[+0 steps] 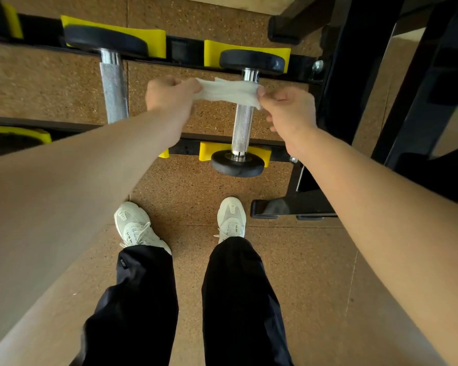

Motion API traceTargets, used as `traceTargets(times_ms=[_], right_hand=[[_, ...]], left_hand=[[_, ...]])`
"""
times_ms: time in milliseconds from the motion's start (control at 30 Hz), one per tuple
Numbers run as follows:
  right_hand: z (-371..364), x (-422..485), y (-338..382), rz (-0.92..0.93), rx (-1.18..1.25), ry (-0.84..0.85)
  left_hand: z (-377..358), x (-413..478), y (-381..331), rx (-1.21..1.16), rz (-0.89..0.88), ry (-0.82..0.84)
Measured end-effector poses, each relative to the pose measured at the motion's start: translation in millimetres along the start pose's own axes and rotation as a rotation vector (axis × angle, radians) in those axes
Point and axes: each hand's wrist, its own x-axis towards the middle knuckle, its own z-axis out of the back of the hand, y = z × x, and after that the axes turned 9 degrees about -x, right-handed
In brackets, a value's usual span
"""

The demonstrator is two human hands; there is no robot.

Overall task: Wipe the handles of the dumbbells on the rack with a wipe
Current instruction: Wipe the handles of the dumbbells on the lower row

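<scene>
- The left hand [167, 95] and right hand [288, 107] each pinched one end of the wipe [229, 92], fingers closed on it, and held it stretched flat between them.
- The wipe lay crosswise over the far end of the right dumbbell's handle [242, 128], just under the far plate [253, 62]; whether it touched the metal could not be told.
- The handle's long axis ran away from the person, from the near plate [237, 163] to the far one, at right angles to the wipe.
- Both hands sat about level, one on each side of the handle, neither clearly nearer.
- Most of the knurled handle lay bare on the near side of the wipe, so the stroke would likely have to run toward the body.
- The left dumbbell's handle [114, 91] sat on the rack [185, 50], well to the left of the left hand, with no wipe on it.
</scene>
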Motion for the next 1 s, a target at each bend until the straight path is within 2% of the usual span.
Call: traceTargets(times_ms=[133,333,533,667,800,900,1000], right_hand=[[5.4,3.1,-14.7,-0.151,0.181,-0.066],[2.3,6.8,-16.4,-0.363,0.495,0.126],[-8.5,7.3,-5.6,-0.463,0.788,0.316],[-17.3,9.9,13.5,-0.452,0.94,0.284],[-21.3,9.3,26.4,-0.437,0.95,0.294],[-12.6,5.0,20.0,-0.437,1.022,0.286],[3.5,0.0,4.3,-0.456,1.199,0.168]], left_hand=[[13.3,3.4,-5.2,-0.326,0.099,-0.126],[-2.0,-5.3,-8.9,-0.497,0.274,0.165],[-40.6,-15.3,-11.5,-0.414,0.347,0.406],[-43.4,-12.5,-10.2,-0.502,0.385,0.414],[-30.0,-5.8,-3.8,-0.621,0.355,0.254],[-29.2,-6.8,-2.9,-0.52,0.319,0.198],[-46.1,-14.4,-8.4,-0.33,0.284,0.245]])
